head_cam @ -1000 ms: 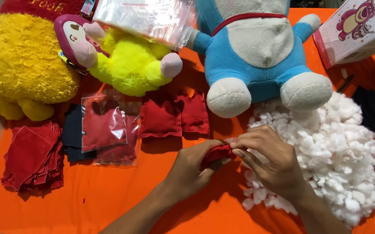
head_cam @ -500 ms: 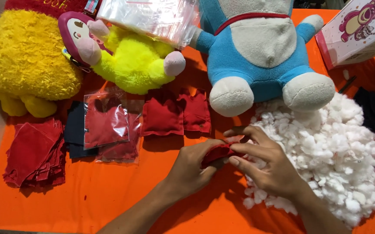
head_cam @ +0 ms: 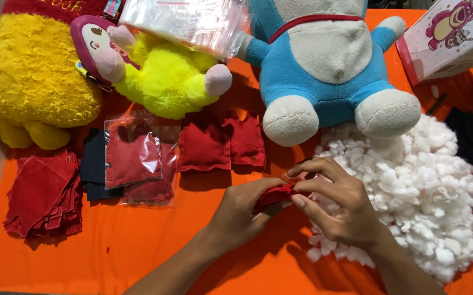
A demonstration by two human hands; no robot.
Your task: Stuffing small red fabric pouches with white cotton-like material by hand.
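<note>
From the head camera, the left hand (head_cam: 244,210) and the right hand (head_cam: 341,205) both pinch a small red cloth pouch (head_cam: 273,195) tight between their fingers, low over the orange table cover (head_cam: 138,251), right beside the big pile of white fluffy stuffing (head_cam: 427,191). Behind the hands lie two stuffed red pouches (head_cam: 220,145), some red pouches in clear bags (head_cam: 132,158) and a stack of flat red cloth pieces (head_cam: 42,194). Farther back sit a blue and white plush toy (head_cam: 324,65), a bright yellow plush toy (head_cam: 160,76) and a fuzzy yellow plush toy (head_cam: 29,76).
</note>
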